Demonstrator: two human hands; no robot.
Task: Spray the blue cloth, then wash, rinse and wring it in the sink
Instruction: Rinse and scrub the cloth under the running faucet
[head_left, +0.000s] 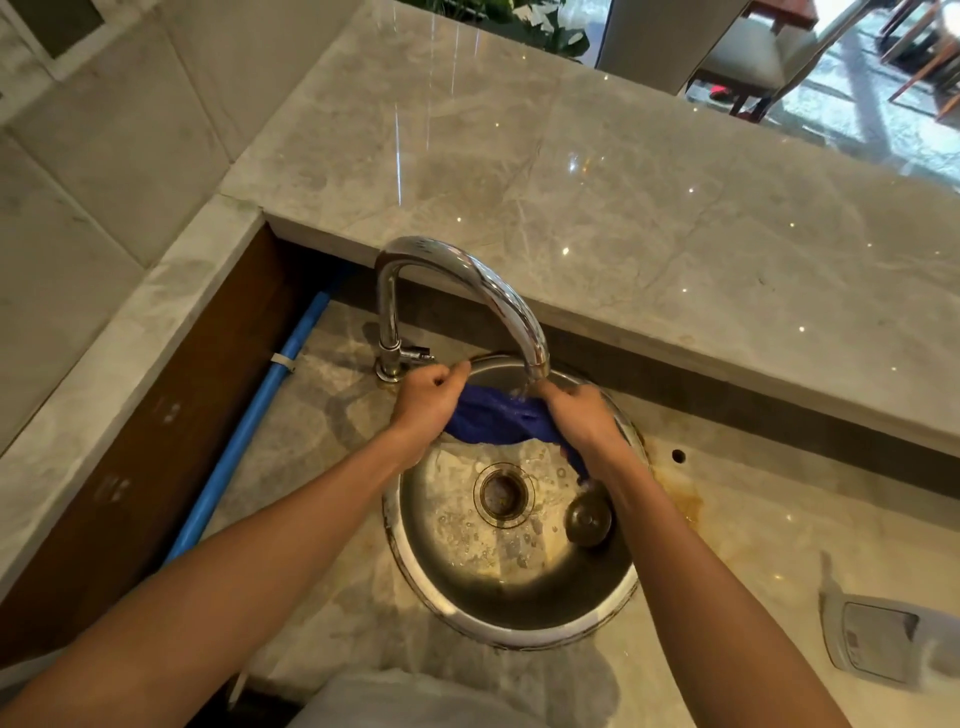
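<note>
Now both hands (left hand (427, 402), right hand (581, 422)) hold blue cloth (493, 422) under tap (498, 296).

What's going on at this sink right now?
A person is washing a blue cloth over a round steel sink. The left hand and the right hand each grip one end of the cloth, holding it stretched under the spout of the chrome faucet, where water appears to be running onto it. The basin is wet and bubbly around the open drain, and a loose drain plug lies inside beside it. A white container lies on the counter to the right.
</note>
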